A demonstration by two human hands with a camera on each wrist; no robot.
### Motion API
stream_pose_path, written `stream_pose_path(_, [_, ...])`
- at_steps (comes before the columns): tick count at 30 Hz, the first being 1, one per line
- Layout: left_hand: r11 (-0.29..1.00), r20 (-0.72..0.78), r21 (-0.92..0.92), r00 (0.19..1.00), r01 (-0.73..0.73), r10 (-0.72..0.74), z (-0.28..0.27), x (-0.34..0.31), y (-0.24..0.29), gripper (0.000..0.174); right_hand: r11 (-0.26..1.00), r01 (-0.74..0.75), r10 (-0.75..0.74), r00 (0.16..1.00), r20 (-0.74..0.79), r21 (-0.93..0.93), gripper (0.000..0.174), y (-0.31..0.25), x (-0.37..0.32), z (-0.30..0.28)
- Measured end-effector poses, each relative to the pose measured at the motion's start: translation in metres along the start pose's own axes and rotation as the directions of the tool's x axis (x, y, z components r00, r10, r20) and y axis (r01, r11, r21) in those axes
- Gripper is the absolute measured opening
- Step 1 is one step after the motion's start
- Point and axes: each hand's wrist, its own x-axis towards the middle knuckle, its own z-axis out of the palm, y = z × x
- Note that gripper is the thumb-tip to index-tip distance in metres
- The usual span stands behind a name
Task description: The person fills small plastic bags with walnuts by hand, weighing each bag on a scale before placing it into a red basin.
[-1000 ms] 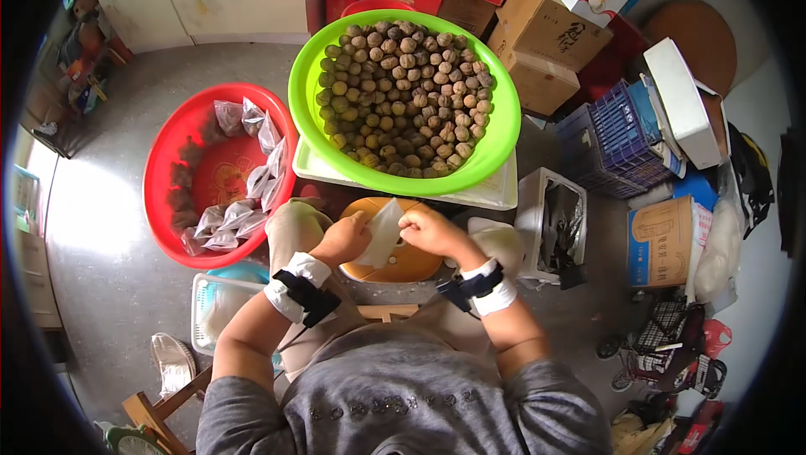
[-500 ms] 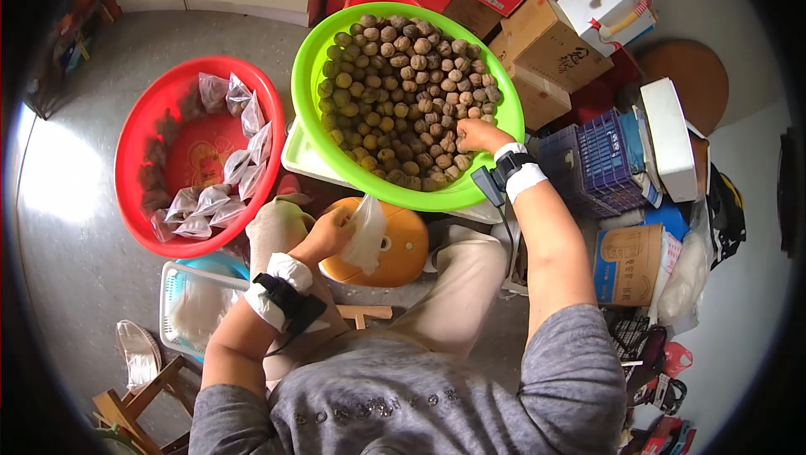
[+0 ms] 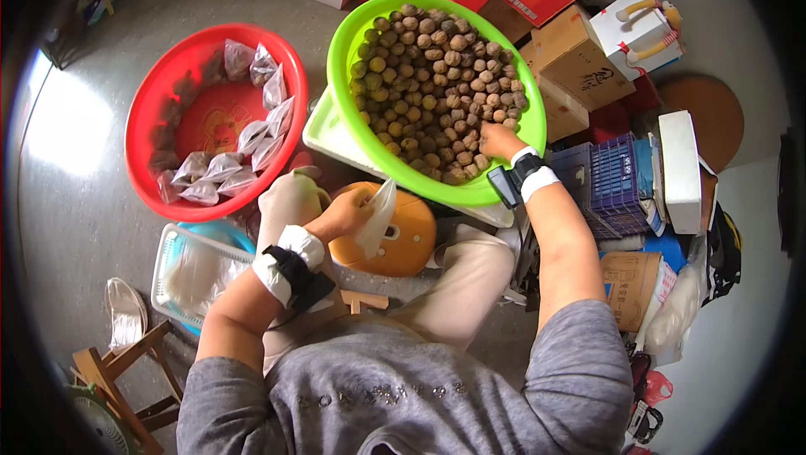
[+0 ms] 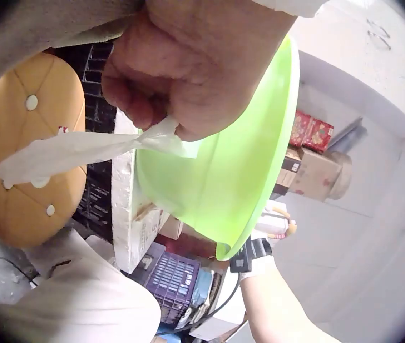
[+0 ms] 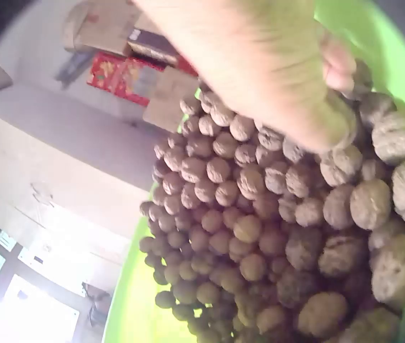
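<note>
- On our left, the red basin (image 3: 134,123) stands on the floor (image 3: 80,211); small filled bags (image 3: 222,168) line its wall. Those along its left side are dark and hard to make out.
- Just below it, the white basket (image 3: 161,274) holds clear plastic whose folds we cannot separate.
- Our left hand (image 3: 346,213) pinches the empty plastic bag (image 3: 379,218), fingers curled in, over the orange stool (image 3: 416,241), near the front edge of the white box (image 3: 321,129). The bag's long axis runs from an upper tip near that edge down towards our lap, leaning slightly. Our fingers cover part of it, and we cannot tell where its mouth is.
- The green basin (image 3: 337,77) rests on the white box, whose left corner juts past the rim; walnuts (image 3: 428,86) fill much of it.
- Our right hand (image 3: 500,143) reaches inside the basin's lower right rim, fingers bent, thumb touching the walnuts. Its fingertips are partly hidden, so we cannot tell whether it grips one.
- Farther right stands the purple crate (image 3: 617,174), its contents partly covered by a white slab (image 3: 680,174).
</note>
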Motion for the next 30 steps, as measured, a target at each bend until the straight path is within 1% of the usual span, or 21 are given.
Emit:
stream_pose_path(1, [0.998, -0.006, -0.062, 1.000, -0.031, 0.030, 0.001, 0.000, -0.001, 0.029, 0.994, -0.050, 0.047, 0.998, 0.029, 0.101, 0.026, -0.008, -0.005, -0.013])
stream_pose_path(2, [0.998, 0.006, -0.061, 1.000, -0.018, 0.018, 0.002, 0.000, -0.001, 0.029, 0.955, -0.107, 0.117, 0.993, -0.019, 0.277, 0.024, -0.012, -0.005, -0.022])
stream_pose_path(3, [0.998, 0.020, -0.058, 1.000, -0.005, 0.007, 0.001, -0.001, 0.002, 0.030, 0.881, -0.154, 0.198, 0.979, -0.052, 0.448, 0.022, -0.017, -0.007, -0.031])
stream_pose_path(4, [0.992, 0.004, -0.119, 0.999, -0.036, 0.037, 0.007, 0.004, -0.010, 0.030, 0.529, -0.132, 0.216, 0.976, 0.018, 0.838, 0.021, -0.036, -0.020, -0.049])
stream_pose_path(5, [0.994, -0.003, -0.101, 0.999, -0.043, 0.043, 0.006, 0.001, -0.008, 0.026, 0.028, -0.097, 0.202, 0.975, 0.089, 0.995, 0.021, -0.060, -0.035, -0.070])
stream_pose_path(6, [0.995, -0.008, -0.083, 0.999, -0.054, 0.054, 0.004, -0.004, 0.001, 0.023, -0.095, -0.013, 0.081, 0.997, 0.021, 0.995, 0.018, -0.085, -0.052, -0.086])
stream_pose_path(7, [0.996, -0.012, -0.063, 0.998, -0.069, 0.068, 0.000, -0.008, 0.010, 0.021, -0.225, 0.060, -0.027, 0.997, -0.068, 0.972, 0.016, -0.112, -0.069, -0.094])
stream_pose_path(8, [0.999, 0.028, -0.019, 0.999, -0.032, 0.032, -0.004, -0.011, 0.019, 0.023, -0.230, 0.131, -0.064, 0.987, -0.149, 0.964, 0.015, -0.140, -0.083, -0.092])
stream_pose_path(9, [0.998, 0.025, -0.018, 0.998, -0.058, 0.059, -0.003, -0.011, 0.017, 0.023, -0.235, 0.205, -0.100, 0.967, -0.233, 0.950, 0.015, -0.168, -0.095, -0.087])
stream_pose_path(10, [0.996, 0.021, -0.016, 0.996, -0.087, 0.087, 0.000, -0.009, 0.012, 0.024, -0.283, 0.123, -0.111, 0.981, -0.160, 0.951, 0.016, -0.192, -0.104, -0.078])
stream_pose_path(11, [0.993, 0.019, -0.015, 0.993, -0.114, 0.114, 0.005, -0.006, 0.005, 0.024, -0.297, 0.095, -0.120, 0.983, -0.136, 0.950, 0.017, -0.210, -0.107, -0.061])
stream_pose_path(12, [0.977, 0.000, -0.123, 0.984, -0.176, 0.178, 0.016, 0.003, -0.013, 0.024, -0.295, 0.051, -0.119, 0.989, -0.089, 0.954, 0.020, -0.224, -0.108, -0.045])
stream_pose_path(13, [0.944, -0.028, -0.229, 0.971, -0.237, 0.237, 0.031, 0.017, -0.038, 0.024, -0.205, 0.056, -0.112, 0.990, -0.080, 0.977, 0.022, -0.228, -0.108, -0.027])
stream_pose_path(15, [0.927, -0.021, -0.327, 0.982, -0.183, 0.186, 0.033, 0.017, -0.043, 0.023, 0.036, 0.188, 0.019, 0.982, -0.189, 0.982, 0.023, -0.234, -0.107, 0.007])
stream_pose_path(17, [0.951, 0.056, -0.307, 0.998, 0.040, -0.024, 0.012, 0.000, -0.011, 0.021, 0.223, 0.289, 0.090, 0.945, -0.315, 0.931, 0.024, -0.243, -0.114, 0.008])
stream_pose_path(18, [0.954, 0.050, -0.297, 0.998, 0.047, -0.033, 0.009, -0.002, -0.006, 0.019, 0.316, 0.326, 0.117, 0.919, -0.378, 0.891, 0.024, -0.245, -0.117, 0.009])
stream_pose_path(21, [0.979, -0.068, -0.199, 0.995, 0.052, -0.066, -0.002, -0.012, 0.012, 0.016, 0.663, 0.213, 0.067, 0.938, -0.340, 0.718, 0.027, -0.239, -0.120, 0.013])
stream_pose_path(22, [0.989, -0.228, -0.056, 0.966, -0.139, 0.123, 0.002, -0.008, 0.002, 0.015, 0.661, 0.084, 0.100, 0.975, -0.198, 0.746, 0.024, -0.238, -0.120, 0.013])
stream_pose_path(25, [0.965, -0.270, 0.086, 0.926, -0.248, 0.263, 0.005, -0.013, 0.003, 0.016, 0.818, 0.142, -0.031, 0.978, -0.205, 0.557, 0.025, -0.230, -0.116, 0.025])
stream_pose_path(28, [0.937, -0.217, 0.151, 0.915, -0.314, 0.341, 0.005, -0.013, 0.004, 0.017, 0.881, 0.141, -0.074, 0.984, -0.163, 0.452, 0.027, -0.231, -0.113, 0.027])
stream_pose_path(30, [0.952, -0.194, 0.116, 0.934, -0.283, 0.301, 0.003, -0.013, 0.006, 0.018, 0.803, 0.208, -0.115, 0.974, -0.197, 0.558, 0.028, -0.226, -0.115, 0.014])
